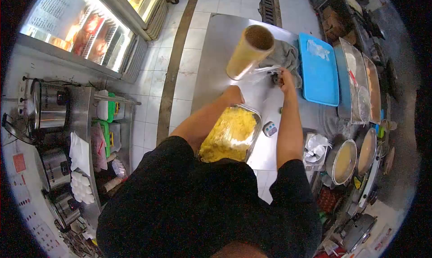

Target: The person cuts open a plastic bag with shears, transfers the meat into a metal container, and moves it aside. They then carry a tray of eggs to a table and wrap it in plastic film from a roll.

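On the steel table (225,42) I press my left hand (233,96) flat against the far end of the glass dish (231,134) of yellow food, while my right hand (283,76) pinches the film (263,70) pulled from the roll (249,52). I judge that I must keep the film tight and low before I cover the dish.

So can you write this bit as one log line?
left hand: on film over food tray | right hand: pulling film from wrap roll | surface: steel table | nearby: blue tray
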Tool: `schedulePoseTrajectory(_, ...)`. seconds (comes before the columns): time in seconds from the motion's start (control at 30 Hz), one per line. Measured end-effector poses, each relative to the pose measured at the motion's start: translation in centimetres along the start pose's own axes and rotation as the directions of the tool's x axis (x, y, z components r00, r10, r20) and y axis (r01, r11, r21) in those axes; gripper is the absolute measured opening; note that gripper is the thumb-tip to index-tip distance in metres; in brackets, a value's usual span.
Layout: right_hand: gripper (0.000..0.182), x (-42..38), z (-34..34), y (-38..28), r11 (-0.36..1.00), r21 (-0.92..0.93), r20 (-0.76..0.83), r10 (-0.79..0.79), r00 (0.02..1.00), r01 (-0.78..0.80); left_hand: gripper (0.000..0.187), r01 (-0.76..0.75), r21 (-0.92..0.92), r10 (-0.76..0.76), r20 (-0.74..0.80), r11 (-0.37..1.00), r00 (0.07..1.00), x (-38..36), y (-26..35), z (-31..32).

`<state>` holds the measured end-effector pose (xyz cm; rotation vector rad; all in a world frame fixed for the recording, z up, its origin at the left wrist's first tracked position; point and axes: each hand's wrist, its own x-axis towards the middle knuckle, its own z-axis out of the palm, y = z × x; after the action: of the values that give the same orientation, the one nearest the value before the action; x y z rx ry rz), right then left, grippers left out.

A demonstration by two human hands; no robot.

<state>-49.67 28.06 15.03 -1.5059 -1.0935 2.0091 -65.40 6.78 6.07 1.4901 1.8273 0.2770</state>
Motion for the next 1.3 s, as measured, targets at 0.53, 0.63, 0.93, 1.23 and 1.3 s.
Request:
schedulePoseTrajectory(0.53,0.038,-4.9,-3.4,11.3,0.361,-0.775,0.254,-0.574,0.779,0.518,0.049,-0.314,-0.031,0.230,-0.612,0.949,0.756,-5.9,9.5,-0.6)
schedulePoseTrajectory(0.63,0.061,-7.3,-4.0,8.6,0.477,-0.681,0.216,-0.594,0.775,0.555,0.078,-0.030,-0.025,-0.001,-0.791,0.999,0.611,-6.3,12.4,-1.6)
schedulePoseTrajectory(0.93,0.101,-13.0,0.3,-1.1,0.497,-0.185,0.292,-0.796,0.530,0.848,0.106,-0.556,-0.315,0.337,-0.539,0.770,0.772,-2.6,14.8,-10.5)
schedulePoseTrajectory(1.23,0.048,-13.8,-3.4,13.2,0.805,-0.379,-0.084,-0.521,0.849,0.457,0.102,-0.521,-0.269,0.233,-0.668,0.810,0.707,-5.3,14.5,-8.4)
schedulePoseTrajectory(1.3,0.031,-13.1,-4.0,19.6,0.840,-0.351,-0.138,-0.484,0.864,0.414,0.116,-0.474,-0.352,0.193,-0.601,0.807,0.775,-3.9,12.9,-5.7)
